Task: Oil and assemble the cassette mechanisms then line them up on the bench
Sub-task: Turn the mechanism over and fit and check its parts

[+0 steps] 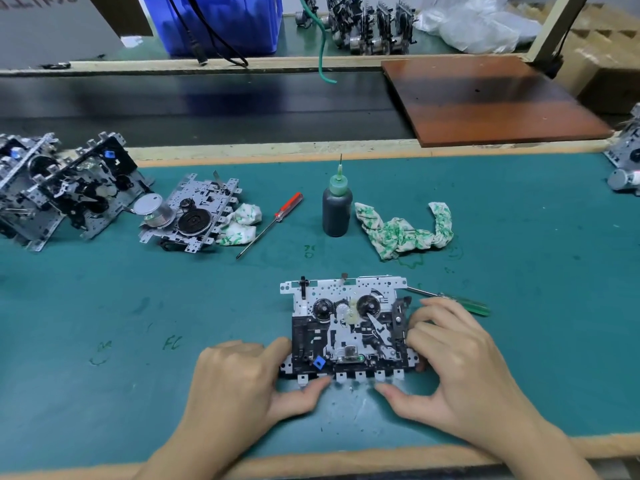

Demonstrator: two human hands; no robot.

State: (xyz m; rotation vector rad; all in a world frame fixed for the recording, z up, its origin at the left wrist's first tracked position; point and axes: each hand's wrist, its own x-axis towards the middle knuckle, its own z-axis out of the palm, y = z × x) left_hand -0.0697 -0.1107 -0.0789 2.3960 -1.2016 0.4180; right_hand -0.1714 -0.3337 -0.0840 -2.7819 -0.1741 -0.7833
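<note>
A cassette mechanism lies flat on the green bench mat, reels and gears facing up. My left hand grips its left edge, thumb under the front tabs. My right hand grips its right edge, fingers curled on the side and thumb at the front. A dark oil bottle with a needle tip stands upright behind it. Another mechanism with a motor lies at the left, and further ones lean in a row at the far left.
A red-handled screwdriver lies beside the bottle, a green-handled one behind my right hand. Two patterned rags lie on the mat. More mechanisms sit at the right edge. A brown board rests on the dark belt behind.
</note>
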